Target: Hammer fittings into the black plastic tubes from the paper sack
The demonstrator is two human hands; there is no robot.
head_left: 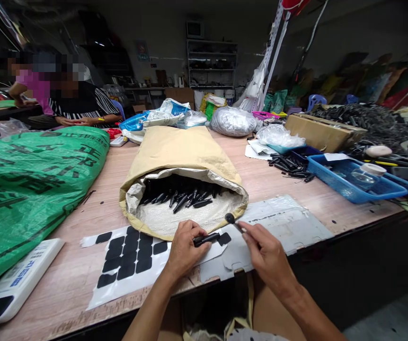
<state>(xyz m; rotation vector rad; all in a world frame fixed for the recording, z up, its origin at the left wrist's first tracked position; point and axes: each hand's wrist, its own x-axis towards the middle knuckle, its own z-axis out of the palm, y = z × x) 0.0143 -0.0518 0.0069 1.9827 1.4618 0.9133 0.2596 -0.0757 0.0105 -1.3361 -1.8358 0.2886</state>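
1. Black tube (207, 239): above the table's near edge, in front of the yellow sack (186, 147), pinched between left hand (185, 244) thumb and fingers. Could be more than one part; can't tell.
2. Right hand (266, 246): fingertips closed on the thin stem of a round-ended black piece (229, 218), disc end up, near the sack's lip. Hands apart from each other, the two parts not touching.
3. Step in hand, as judged: handling a single tube, one part per hand. Exact operation unclear from one view.
4. Next move, if the parts are to meet, calls for a steady left grip and the right hand bringing the stem across, lined up with the tube's end.
5. Nearby: black square (224, 238) just beyond the tube's right end, on a white strip; sheet of black squares (130, 253) left of the left hand; loose tubes (181, 201) in the sack mouth.
6. Hidden: tube's left part behind fingers; stem's lower end in the right fingertips; whether the tube touches the black square. Sack's depths too dark to count.
7. Cut off: green sack (40, 175) at left edge. Right background dim, clutter hard to separate.
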